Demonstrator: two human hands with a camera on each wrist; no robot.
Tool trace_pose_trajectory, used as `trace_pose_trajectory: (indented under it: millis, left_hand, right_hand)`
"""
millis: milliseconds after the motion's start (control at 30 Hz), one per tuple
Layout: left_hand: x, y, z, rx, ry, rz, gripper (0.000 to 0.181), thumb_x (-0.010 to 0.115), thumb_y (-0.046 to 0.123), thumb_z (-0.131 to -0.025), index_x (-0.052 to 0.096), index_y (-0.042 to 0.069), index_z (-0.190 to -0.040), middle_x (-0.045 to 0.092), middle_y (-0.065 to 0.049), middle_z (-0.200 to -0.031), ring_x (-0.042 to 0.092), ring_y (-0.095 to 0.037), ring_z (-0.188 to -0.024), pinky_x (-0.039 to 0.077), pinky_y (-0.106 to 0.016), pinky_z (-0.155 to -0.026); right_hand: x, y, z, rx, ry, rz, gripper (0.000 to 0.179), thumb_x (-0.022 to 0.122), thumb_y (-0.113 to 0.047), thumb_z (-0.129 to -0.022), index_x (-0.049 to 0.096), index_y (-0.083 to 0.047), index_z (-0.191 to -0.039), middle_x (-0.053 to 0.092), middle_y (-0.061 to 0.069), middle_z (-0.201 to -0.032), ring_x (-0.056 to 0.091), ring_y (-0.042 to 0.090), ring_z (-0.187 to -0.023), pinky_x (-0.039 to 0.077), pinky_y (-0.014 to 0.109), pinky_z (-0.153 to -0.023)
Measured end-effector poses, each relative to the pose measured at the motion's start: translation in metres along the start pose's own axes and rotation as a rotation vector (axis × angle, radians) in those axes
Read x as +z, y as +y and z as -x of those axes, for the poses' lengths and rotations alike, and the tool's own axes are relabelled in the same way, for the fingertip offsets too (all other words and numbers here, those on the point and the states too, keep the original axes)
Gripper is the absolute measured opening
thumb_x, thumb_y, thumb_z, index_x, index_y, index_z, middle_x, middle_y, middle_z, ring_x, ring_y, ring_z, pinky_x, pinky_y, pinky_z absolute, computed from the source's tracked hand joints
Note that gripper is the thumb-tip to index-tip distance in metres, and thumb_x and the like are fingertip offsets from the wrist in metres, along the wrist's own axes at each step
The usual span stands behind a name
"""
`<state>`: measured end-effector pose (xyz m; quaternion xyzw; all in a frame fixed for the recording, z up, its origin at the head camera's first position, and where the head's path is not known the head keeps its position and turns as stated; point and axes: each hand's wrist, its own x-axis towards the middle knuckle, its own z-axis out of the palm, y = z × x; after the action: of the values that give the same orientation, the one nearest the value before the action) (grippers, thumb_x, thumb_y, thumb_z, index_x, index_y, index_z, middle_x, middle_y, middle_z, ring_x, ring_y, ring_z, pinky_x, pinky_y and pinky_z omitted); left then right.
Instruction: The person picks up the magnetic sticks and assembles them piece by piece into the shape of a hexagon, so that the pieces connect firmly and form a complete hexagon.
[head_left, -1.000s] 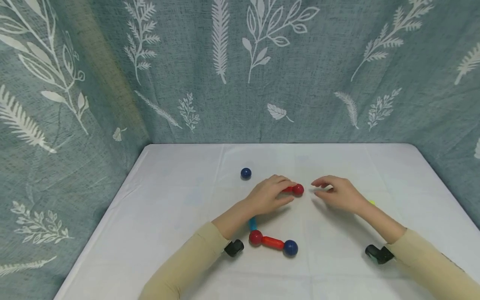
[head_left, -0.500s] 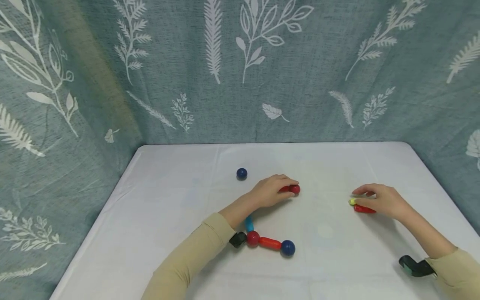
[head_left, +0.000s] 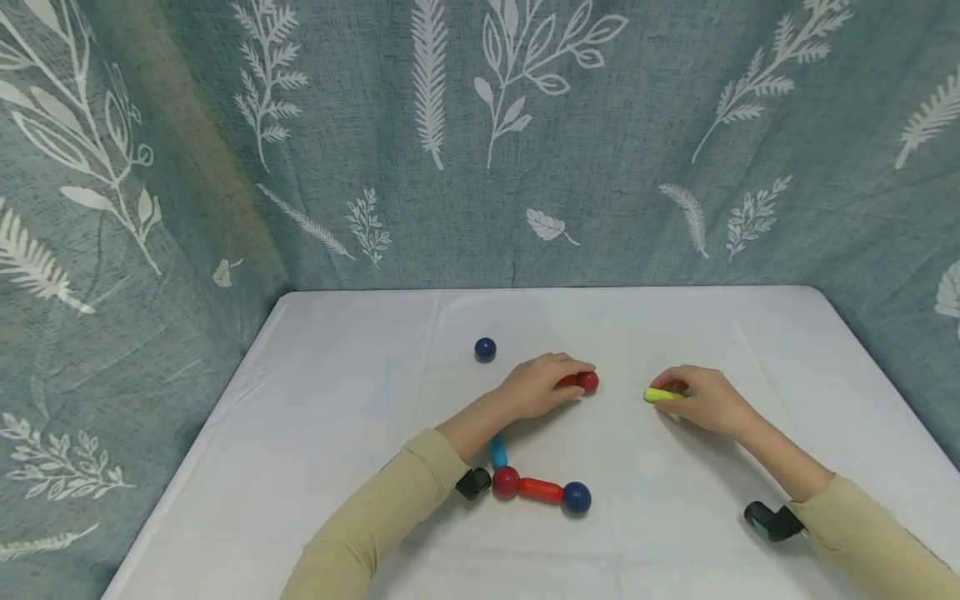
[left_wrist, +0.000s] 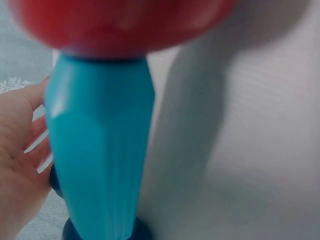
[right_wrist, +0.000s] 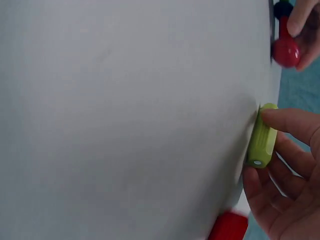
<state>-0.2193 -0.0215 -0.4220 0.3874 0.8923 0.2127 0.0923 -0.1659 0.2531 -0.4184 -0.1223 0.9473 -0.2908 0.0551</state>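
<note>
In the head view my left hand [head_left: 542,387] grips a red rod [head_left: 567,381] with a red ball [head_left: 588,382] at its right end. Right of that ball, my right hand [head_left: 699,402] pinches a yellow-green rod [head_left: 662,395] between thumb and fingers, close over the table. Nearer to me lies a joined chain: a blue rod [head_left: 498,451], a red ball [head_left: 506,482], a second red rod [head_left: 540,490] and a dark blue ball [head_left: 576,497]. My left hand and forearm hide the blue rod's far end. The left wrist view shows this rod [left_wrist: 100,145] up close.
A loose dark blue ball [head_left: 485,349] lies behind my left hand. Another red rod [right_wrist: 228,227] shows at the bottom of the right wrist view. The white-covered table [head_left: 337,375] ends at a patterned green-blue curtain [head_left: 600,167].
My right hand moved right to the yellow-green rod beside a red rod, pinched it and brought it back left. My left hand still holds its red rod in about the same place.
</note>
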Motion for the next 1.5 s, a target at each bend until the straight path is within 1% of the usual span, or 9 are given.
trace_pose_trajectory:
  millis: [133,267,500,867,967,1133,1333,1500]
  left_hand:
    - [0.001,-0.001,0.003,-0.003,0.006,-0.003,0.042,0.06,0.025,-0.099,0.055,0.017,-0.139,0.061,-0.003,-0.128,0.056,-0.016,-0.116,0.045,-0.029,-0.096]
    - [0.001,-0.001,0.005,0.002,0.01,-0.01,0.042,0.06,0.024,-0.099,0.055,0.018,-0.139,0.062,-0.003,-0.126,0.057,-0.015,-0.114,0.046,-0.029,-0.094]
    - [0.003,-0.001,0.009,0.004,0.026,-0.039,0.04,0.059,0.022,-0.099,0.056,0.019,-0.139,0.063,-0.002,-0.125,0.058,-0.015,-0.112,0.047,-0.029,-0.092]
    - [0.001,-0.003,0.019,-0.005,0.046,-0.05,0.04,0.059,0.016,-0.099,0.056,0.017,-0.138,0.064,-0.003,-0.125,0.059,-0.017,-0.114,0.046,-0.03,-0.095]
    - [0.001,-0.003,0.022,-0.012,0.061,-0.052,0.04,0.059,0.014,-0.099,0.056,0.016,-0.138,0.065,-0.003,-0.121,0.06,-0.017,-0.111,0.047,-0.029,-0.094]
    - [0.001,-0.004,0.029,-0.033,0.098,-0.058,0.039,0.059,0.013,-0.098,0.056,0.014,-0.138,0.067,-0.005,-0.115,0.062,-0.018,-0.105,0.049,-0.028,-0.091]
    - [0.0,-0.003,0.035,-0.078,0.122,-0.046,0.039,0.06,0.012,-0.098,0.057,0.012,-0.137,0.068,-0.006,-0.114,0.063,-0.019,-0.103,0.049,-0.028,-0.091]
    - [-0.001,-0.003,0.042,-0.097,0.155,-0.022,0.038,0.061,0.009,-0.097,0.058,0.009,-0.135,0.068,-0.008,-0.116,0.063,-0.021,-0.104,0.05,-0.03,-0.09]
  right_hand:
    - [0.013,-0.016,-0.012,-0.068,-0.012,-0.024,0.016,0.072,-0.01,-0.086,0.07,-0.004,-0.101,0.067,0.003,-0.091,0.059,0.019,-0.083,0.049,0.039,-0.074]
    - [0.023,-0.028,-0.021,-0.095,-0.028,-0.052,0.017,0.072,-0.011,-0.087,0.071,-0.005,-0.103,0.068,0.003,-0.092,0.061,0.019,-0.083,0.05,0.036,-0.073]
    - [0.03,-0.04,-0.028,-0.078,-0.031,-0.066,0.018,0.07,-0.013,-0.088,0.071,-0.006,-0.105,0.066,0.002,-0.091,0.06,0.019,-0.082,0.049,0.033,-0.068]
    - [0.035,-0.047,-0.029,-0.073,-0.021,-0.08,0.018,0.071,-0.015,-0.088,0.071,-0.006,-0.104,0.066,0.001,-0.089,0.059,0.019,-0.083,0.049,0.034,-0.071]
    - [0.037,-0.049,-0.029,-0.077,-0.011,-0.09,0.018,0.072,-0.016,-0.088,0.072,-0.006,-0.103,0.067,0.0,-0.089,0.059,0.019,-0.083,0.049,0.035,-0.072]
    - [0.041,-0.054,-0.031,-0.093,-0.003,-0.104,0.018,0.072,-0.015,-0.088,0.072,-0.005,-0.103,0.067,0.0,-0.088,0.059,0.018,-0.082,0.049,0.035,-0.073]
    - [0.048,-0.058,-0.033,-0.102,0.014,-0.118,0.018,0.072,-0.016,-0.088,0.072,-0.005,-0.102,0.067,0.0,-0.086,0.058,0.016,-0.079,0.048,0.032,-0.069]
    - [0.052,-0.062,-0.035,-0.088,0.007,-0.141,0.02,0.072,-0.017,-0.087,0.072,-0.005,-0.104,0.067,0.0,-0.087,0.056,0.016,-0.077,0.047,0.031,-0.066]
